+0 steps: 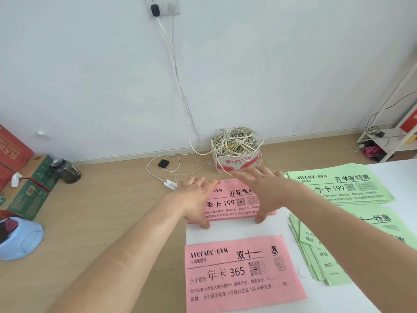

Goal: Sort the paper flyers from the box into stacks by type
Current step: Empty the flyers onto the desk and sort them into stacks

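Between the two hands, on the white table (237, 229): far pink stack (228, 201), headed 季卡 199, lying flat at the table's far left corner.

Left hand (195, 197) — fingers spread and extended, thumb down at the stack's near-left edge, palm against its left side; it clasps nothing shut, only flanks the paper.

Right hand (262, 193) — likewise splayed, thumb touching the table at the stack's near-right edge, fingers reaching past the far edge. The two hands bracket the stack from either side.

Nearer the person than both hands: near pink stack (241, 274), headed 年卡 365, apart from the first.

Right of the right hand: far green stack (352, 186), headed 季卡 199, fanned at its edges. Under the right forearm: near green stack (316, 251), loosely squared, partly hidden.

Beyond the hands, on the floor: cardboard box of tangled cable (234, 150), against the wall.
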Tool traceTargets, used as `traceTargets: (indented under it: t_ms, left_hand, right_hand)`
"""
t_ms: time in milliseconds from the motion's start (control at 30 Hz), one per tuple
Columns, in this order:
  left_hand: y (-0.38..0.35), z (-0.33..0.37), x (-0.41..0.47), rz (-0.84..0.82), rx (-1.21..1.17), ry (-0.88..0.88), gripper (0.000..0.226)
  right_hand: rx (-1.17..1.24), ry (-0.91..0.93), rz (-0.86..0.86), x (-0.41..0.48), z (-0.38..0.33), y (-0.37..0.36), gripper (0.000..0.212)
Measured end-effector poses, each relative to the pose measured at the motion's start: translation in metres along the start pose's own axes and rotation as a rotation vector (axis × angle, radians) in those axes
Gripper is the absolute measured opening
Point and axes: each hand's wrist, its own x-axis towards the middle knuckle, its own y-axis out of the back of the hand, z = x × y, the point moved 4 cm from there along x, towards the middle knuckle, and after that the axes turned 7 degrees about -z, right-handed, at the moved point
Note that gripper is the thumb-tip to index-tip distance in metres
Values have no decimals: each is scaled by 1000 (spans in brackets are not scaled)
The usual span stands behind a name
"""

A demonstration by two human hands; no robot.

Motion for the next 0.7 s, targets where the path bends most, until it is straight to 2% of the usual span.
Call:
traceTargets:
  t_ms: [133, 333, 500, 600, 700]
  left_hand:
    - [1, 0, 4, 35, 45, -31, 114]
    - [-1, -2, 5, 57, 9, -40, 114]
    - [-1, -8, -1, 78, -47, -9, 123]
    - [-2, -12, -25, 256, -183, 25, 120]
    - [-19, -17, -49, 422, -380, 154, 103]
  right_hand:
    - [-85, 30, -35, 9, -2, 1, 136]
    - [-63, 48, -24, 10, 0, 1, 134]
    - [132, 19, 45, -5, 9, 2, 138]
    - [309, -25, 154, -23, 18, -6, 134]
    - [385, -65, 190, -36, 18, -22, 128]
